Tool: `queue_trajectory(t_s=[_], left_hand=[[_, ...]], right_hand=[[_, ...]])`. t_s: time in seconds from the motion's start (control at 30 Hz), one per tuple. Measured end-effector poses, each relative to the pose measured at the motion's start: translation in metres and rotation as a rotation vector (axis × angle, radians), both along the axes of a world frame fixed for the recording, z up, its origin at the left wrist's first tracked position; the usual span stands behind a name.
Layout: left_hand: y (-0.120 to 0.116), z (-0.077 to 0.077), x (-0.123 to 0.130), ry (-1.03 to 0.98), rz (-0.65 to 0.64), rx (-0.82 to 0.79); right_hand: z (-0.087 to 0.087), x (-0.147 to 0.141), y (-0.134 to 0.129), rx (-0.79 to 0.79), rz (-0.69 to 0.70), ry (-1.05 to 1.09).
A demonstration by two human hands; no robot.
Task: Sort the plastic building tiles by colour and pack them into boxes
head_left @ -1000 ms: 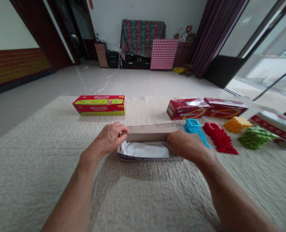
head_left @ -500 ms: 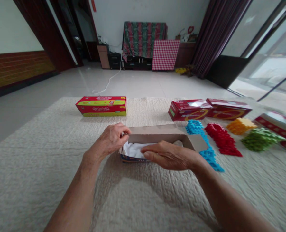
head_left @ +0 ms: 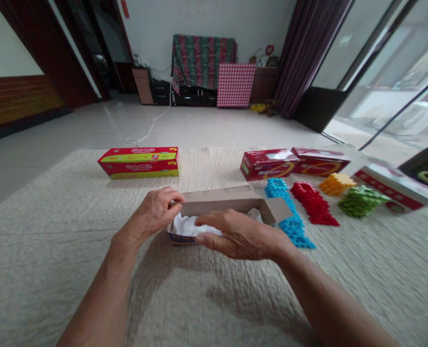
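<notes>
An opened cardboard box (head_left: 228, 206) with a dark blue outside lies in front of me, its back and right flaps folded out. White soft material, cloth or paper (head_left: 185, 225), fills its bottom. My left hand (head_left: 159, 207) pinches the box's left back corner between thumb and fingers. Over the front wall reaches my right hand (head_left: 235, 233), fingers stretched out and thumb apart, above the white material. Whether its fingertips touch the material I cannot tell. The right hand hides part of the box's front and inside.
A red and yellow box (head_left: 139, 163) stands back left. Two dark red boxes (head_left: 267, 165) and a white-red box (head_left: 397, 188) stand at right. Before them lie blue (head_left: 289, 212), red (head_left: 313, 202), yellow (head_left: 336, 184) and green plastic pieces (head_left: 361, 201), all on a cream quilted mat (head_left: 199, 299).
The view has turned slightly right, so everything sits further left. My right hand has lifted a little, its thumb now further from the fingers. My left hand keeps its hold on the corner.
</notes>
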State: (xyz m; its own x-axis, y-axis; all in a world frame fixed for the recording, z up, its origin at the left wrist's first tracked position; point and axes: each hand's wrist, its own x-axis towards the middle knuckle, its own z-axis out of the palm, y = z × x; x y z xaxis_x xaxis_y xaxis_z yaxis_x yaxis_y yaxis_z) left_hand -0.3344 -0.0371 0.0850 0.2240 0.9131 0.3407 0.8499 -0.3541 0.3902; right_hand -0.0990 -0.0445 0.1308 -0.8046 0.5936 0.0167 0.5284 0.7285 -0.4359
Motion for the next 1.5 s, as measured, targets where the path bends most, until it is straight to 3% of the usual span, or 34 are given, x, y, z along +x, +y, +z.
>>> queue_trajectory(t_s=[0.1, 0.2, 0.27, 0.33, 0.43, 0.5, 0.6, 0.7, 0.8, 0.9, 1.13, 1.27, 1.5], left_hand=[[0.002, -0.002, -0.001, -0.028, 0.008, -0.003], [0.006, -0.007, -0.002, -0.072, 0.037, 0.005], [0.010, -0.012, -0.001, -0.105, 0.061, 0.022], [0.014, -0.018, 0.001, -0.132, 0.076, 0.045], [0.020, -0.024, 0.005, -0.166, 0.079, 0.051], [0.021, -0.024, 0.007, -0.186, 0.085, 0.043], [0.020, -0.022, 0.012, -0.218, 0.116, 0.070], [0.012, -0.023, 0.017, -0.304, 0.166, 0.121], [0.000, -0.036, 0.021, -0.460, 0.275, 0.127], [-0.011, -0.053, 0.022, -0.622, 0.376, 0.119], [-0.012, -0.068, 0.027, -0.677, 0.320, 0.254], [-0.005, -0.075, 0.026, -0.704, 0.308, 0.273], [0.012, -0.085, 0.021, -0.797, 0.372, 0.397]], right_hand=[[0.017, 0.025, 0.006, 0.022, -0.063, 0.292], [0.025, 0.067, 0.017, 0.158, -0.342, 0.475], [0.020, 0.099, 0.024, 0.219, -0.502, 0.533], [0.004, 0.128, 0.027, 0.259, -0.680, 0.564], [-0.036, 0.159, 0.024, 0.324, -0.985, 0.661], [-0.065, 0.169, 0.017, 0.354, -1.070, 0.691], [-0.100, 0.172, 0.002, 0.318, -1.063, 0.666], [-0.115, 0.171, -0.006, 0.343, -1.078, 0.675], [-0.117, 0.170, -0.004, 0.352, -1.119, 0.698], [-0.115, 0.171, 0.001, 0.384, -1.055, 0.690], [-0.117, 0.167, 0.005, 0.490, -0.886, 0.644], [-0.118, 0.163, 0.004, 0.638, -0.805, 0.611], [-0.120, 0.149, 0.006, 0.855, -0.524, 0.417]])
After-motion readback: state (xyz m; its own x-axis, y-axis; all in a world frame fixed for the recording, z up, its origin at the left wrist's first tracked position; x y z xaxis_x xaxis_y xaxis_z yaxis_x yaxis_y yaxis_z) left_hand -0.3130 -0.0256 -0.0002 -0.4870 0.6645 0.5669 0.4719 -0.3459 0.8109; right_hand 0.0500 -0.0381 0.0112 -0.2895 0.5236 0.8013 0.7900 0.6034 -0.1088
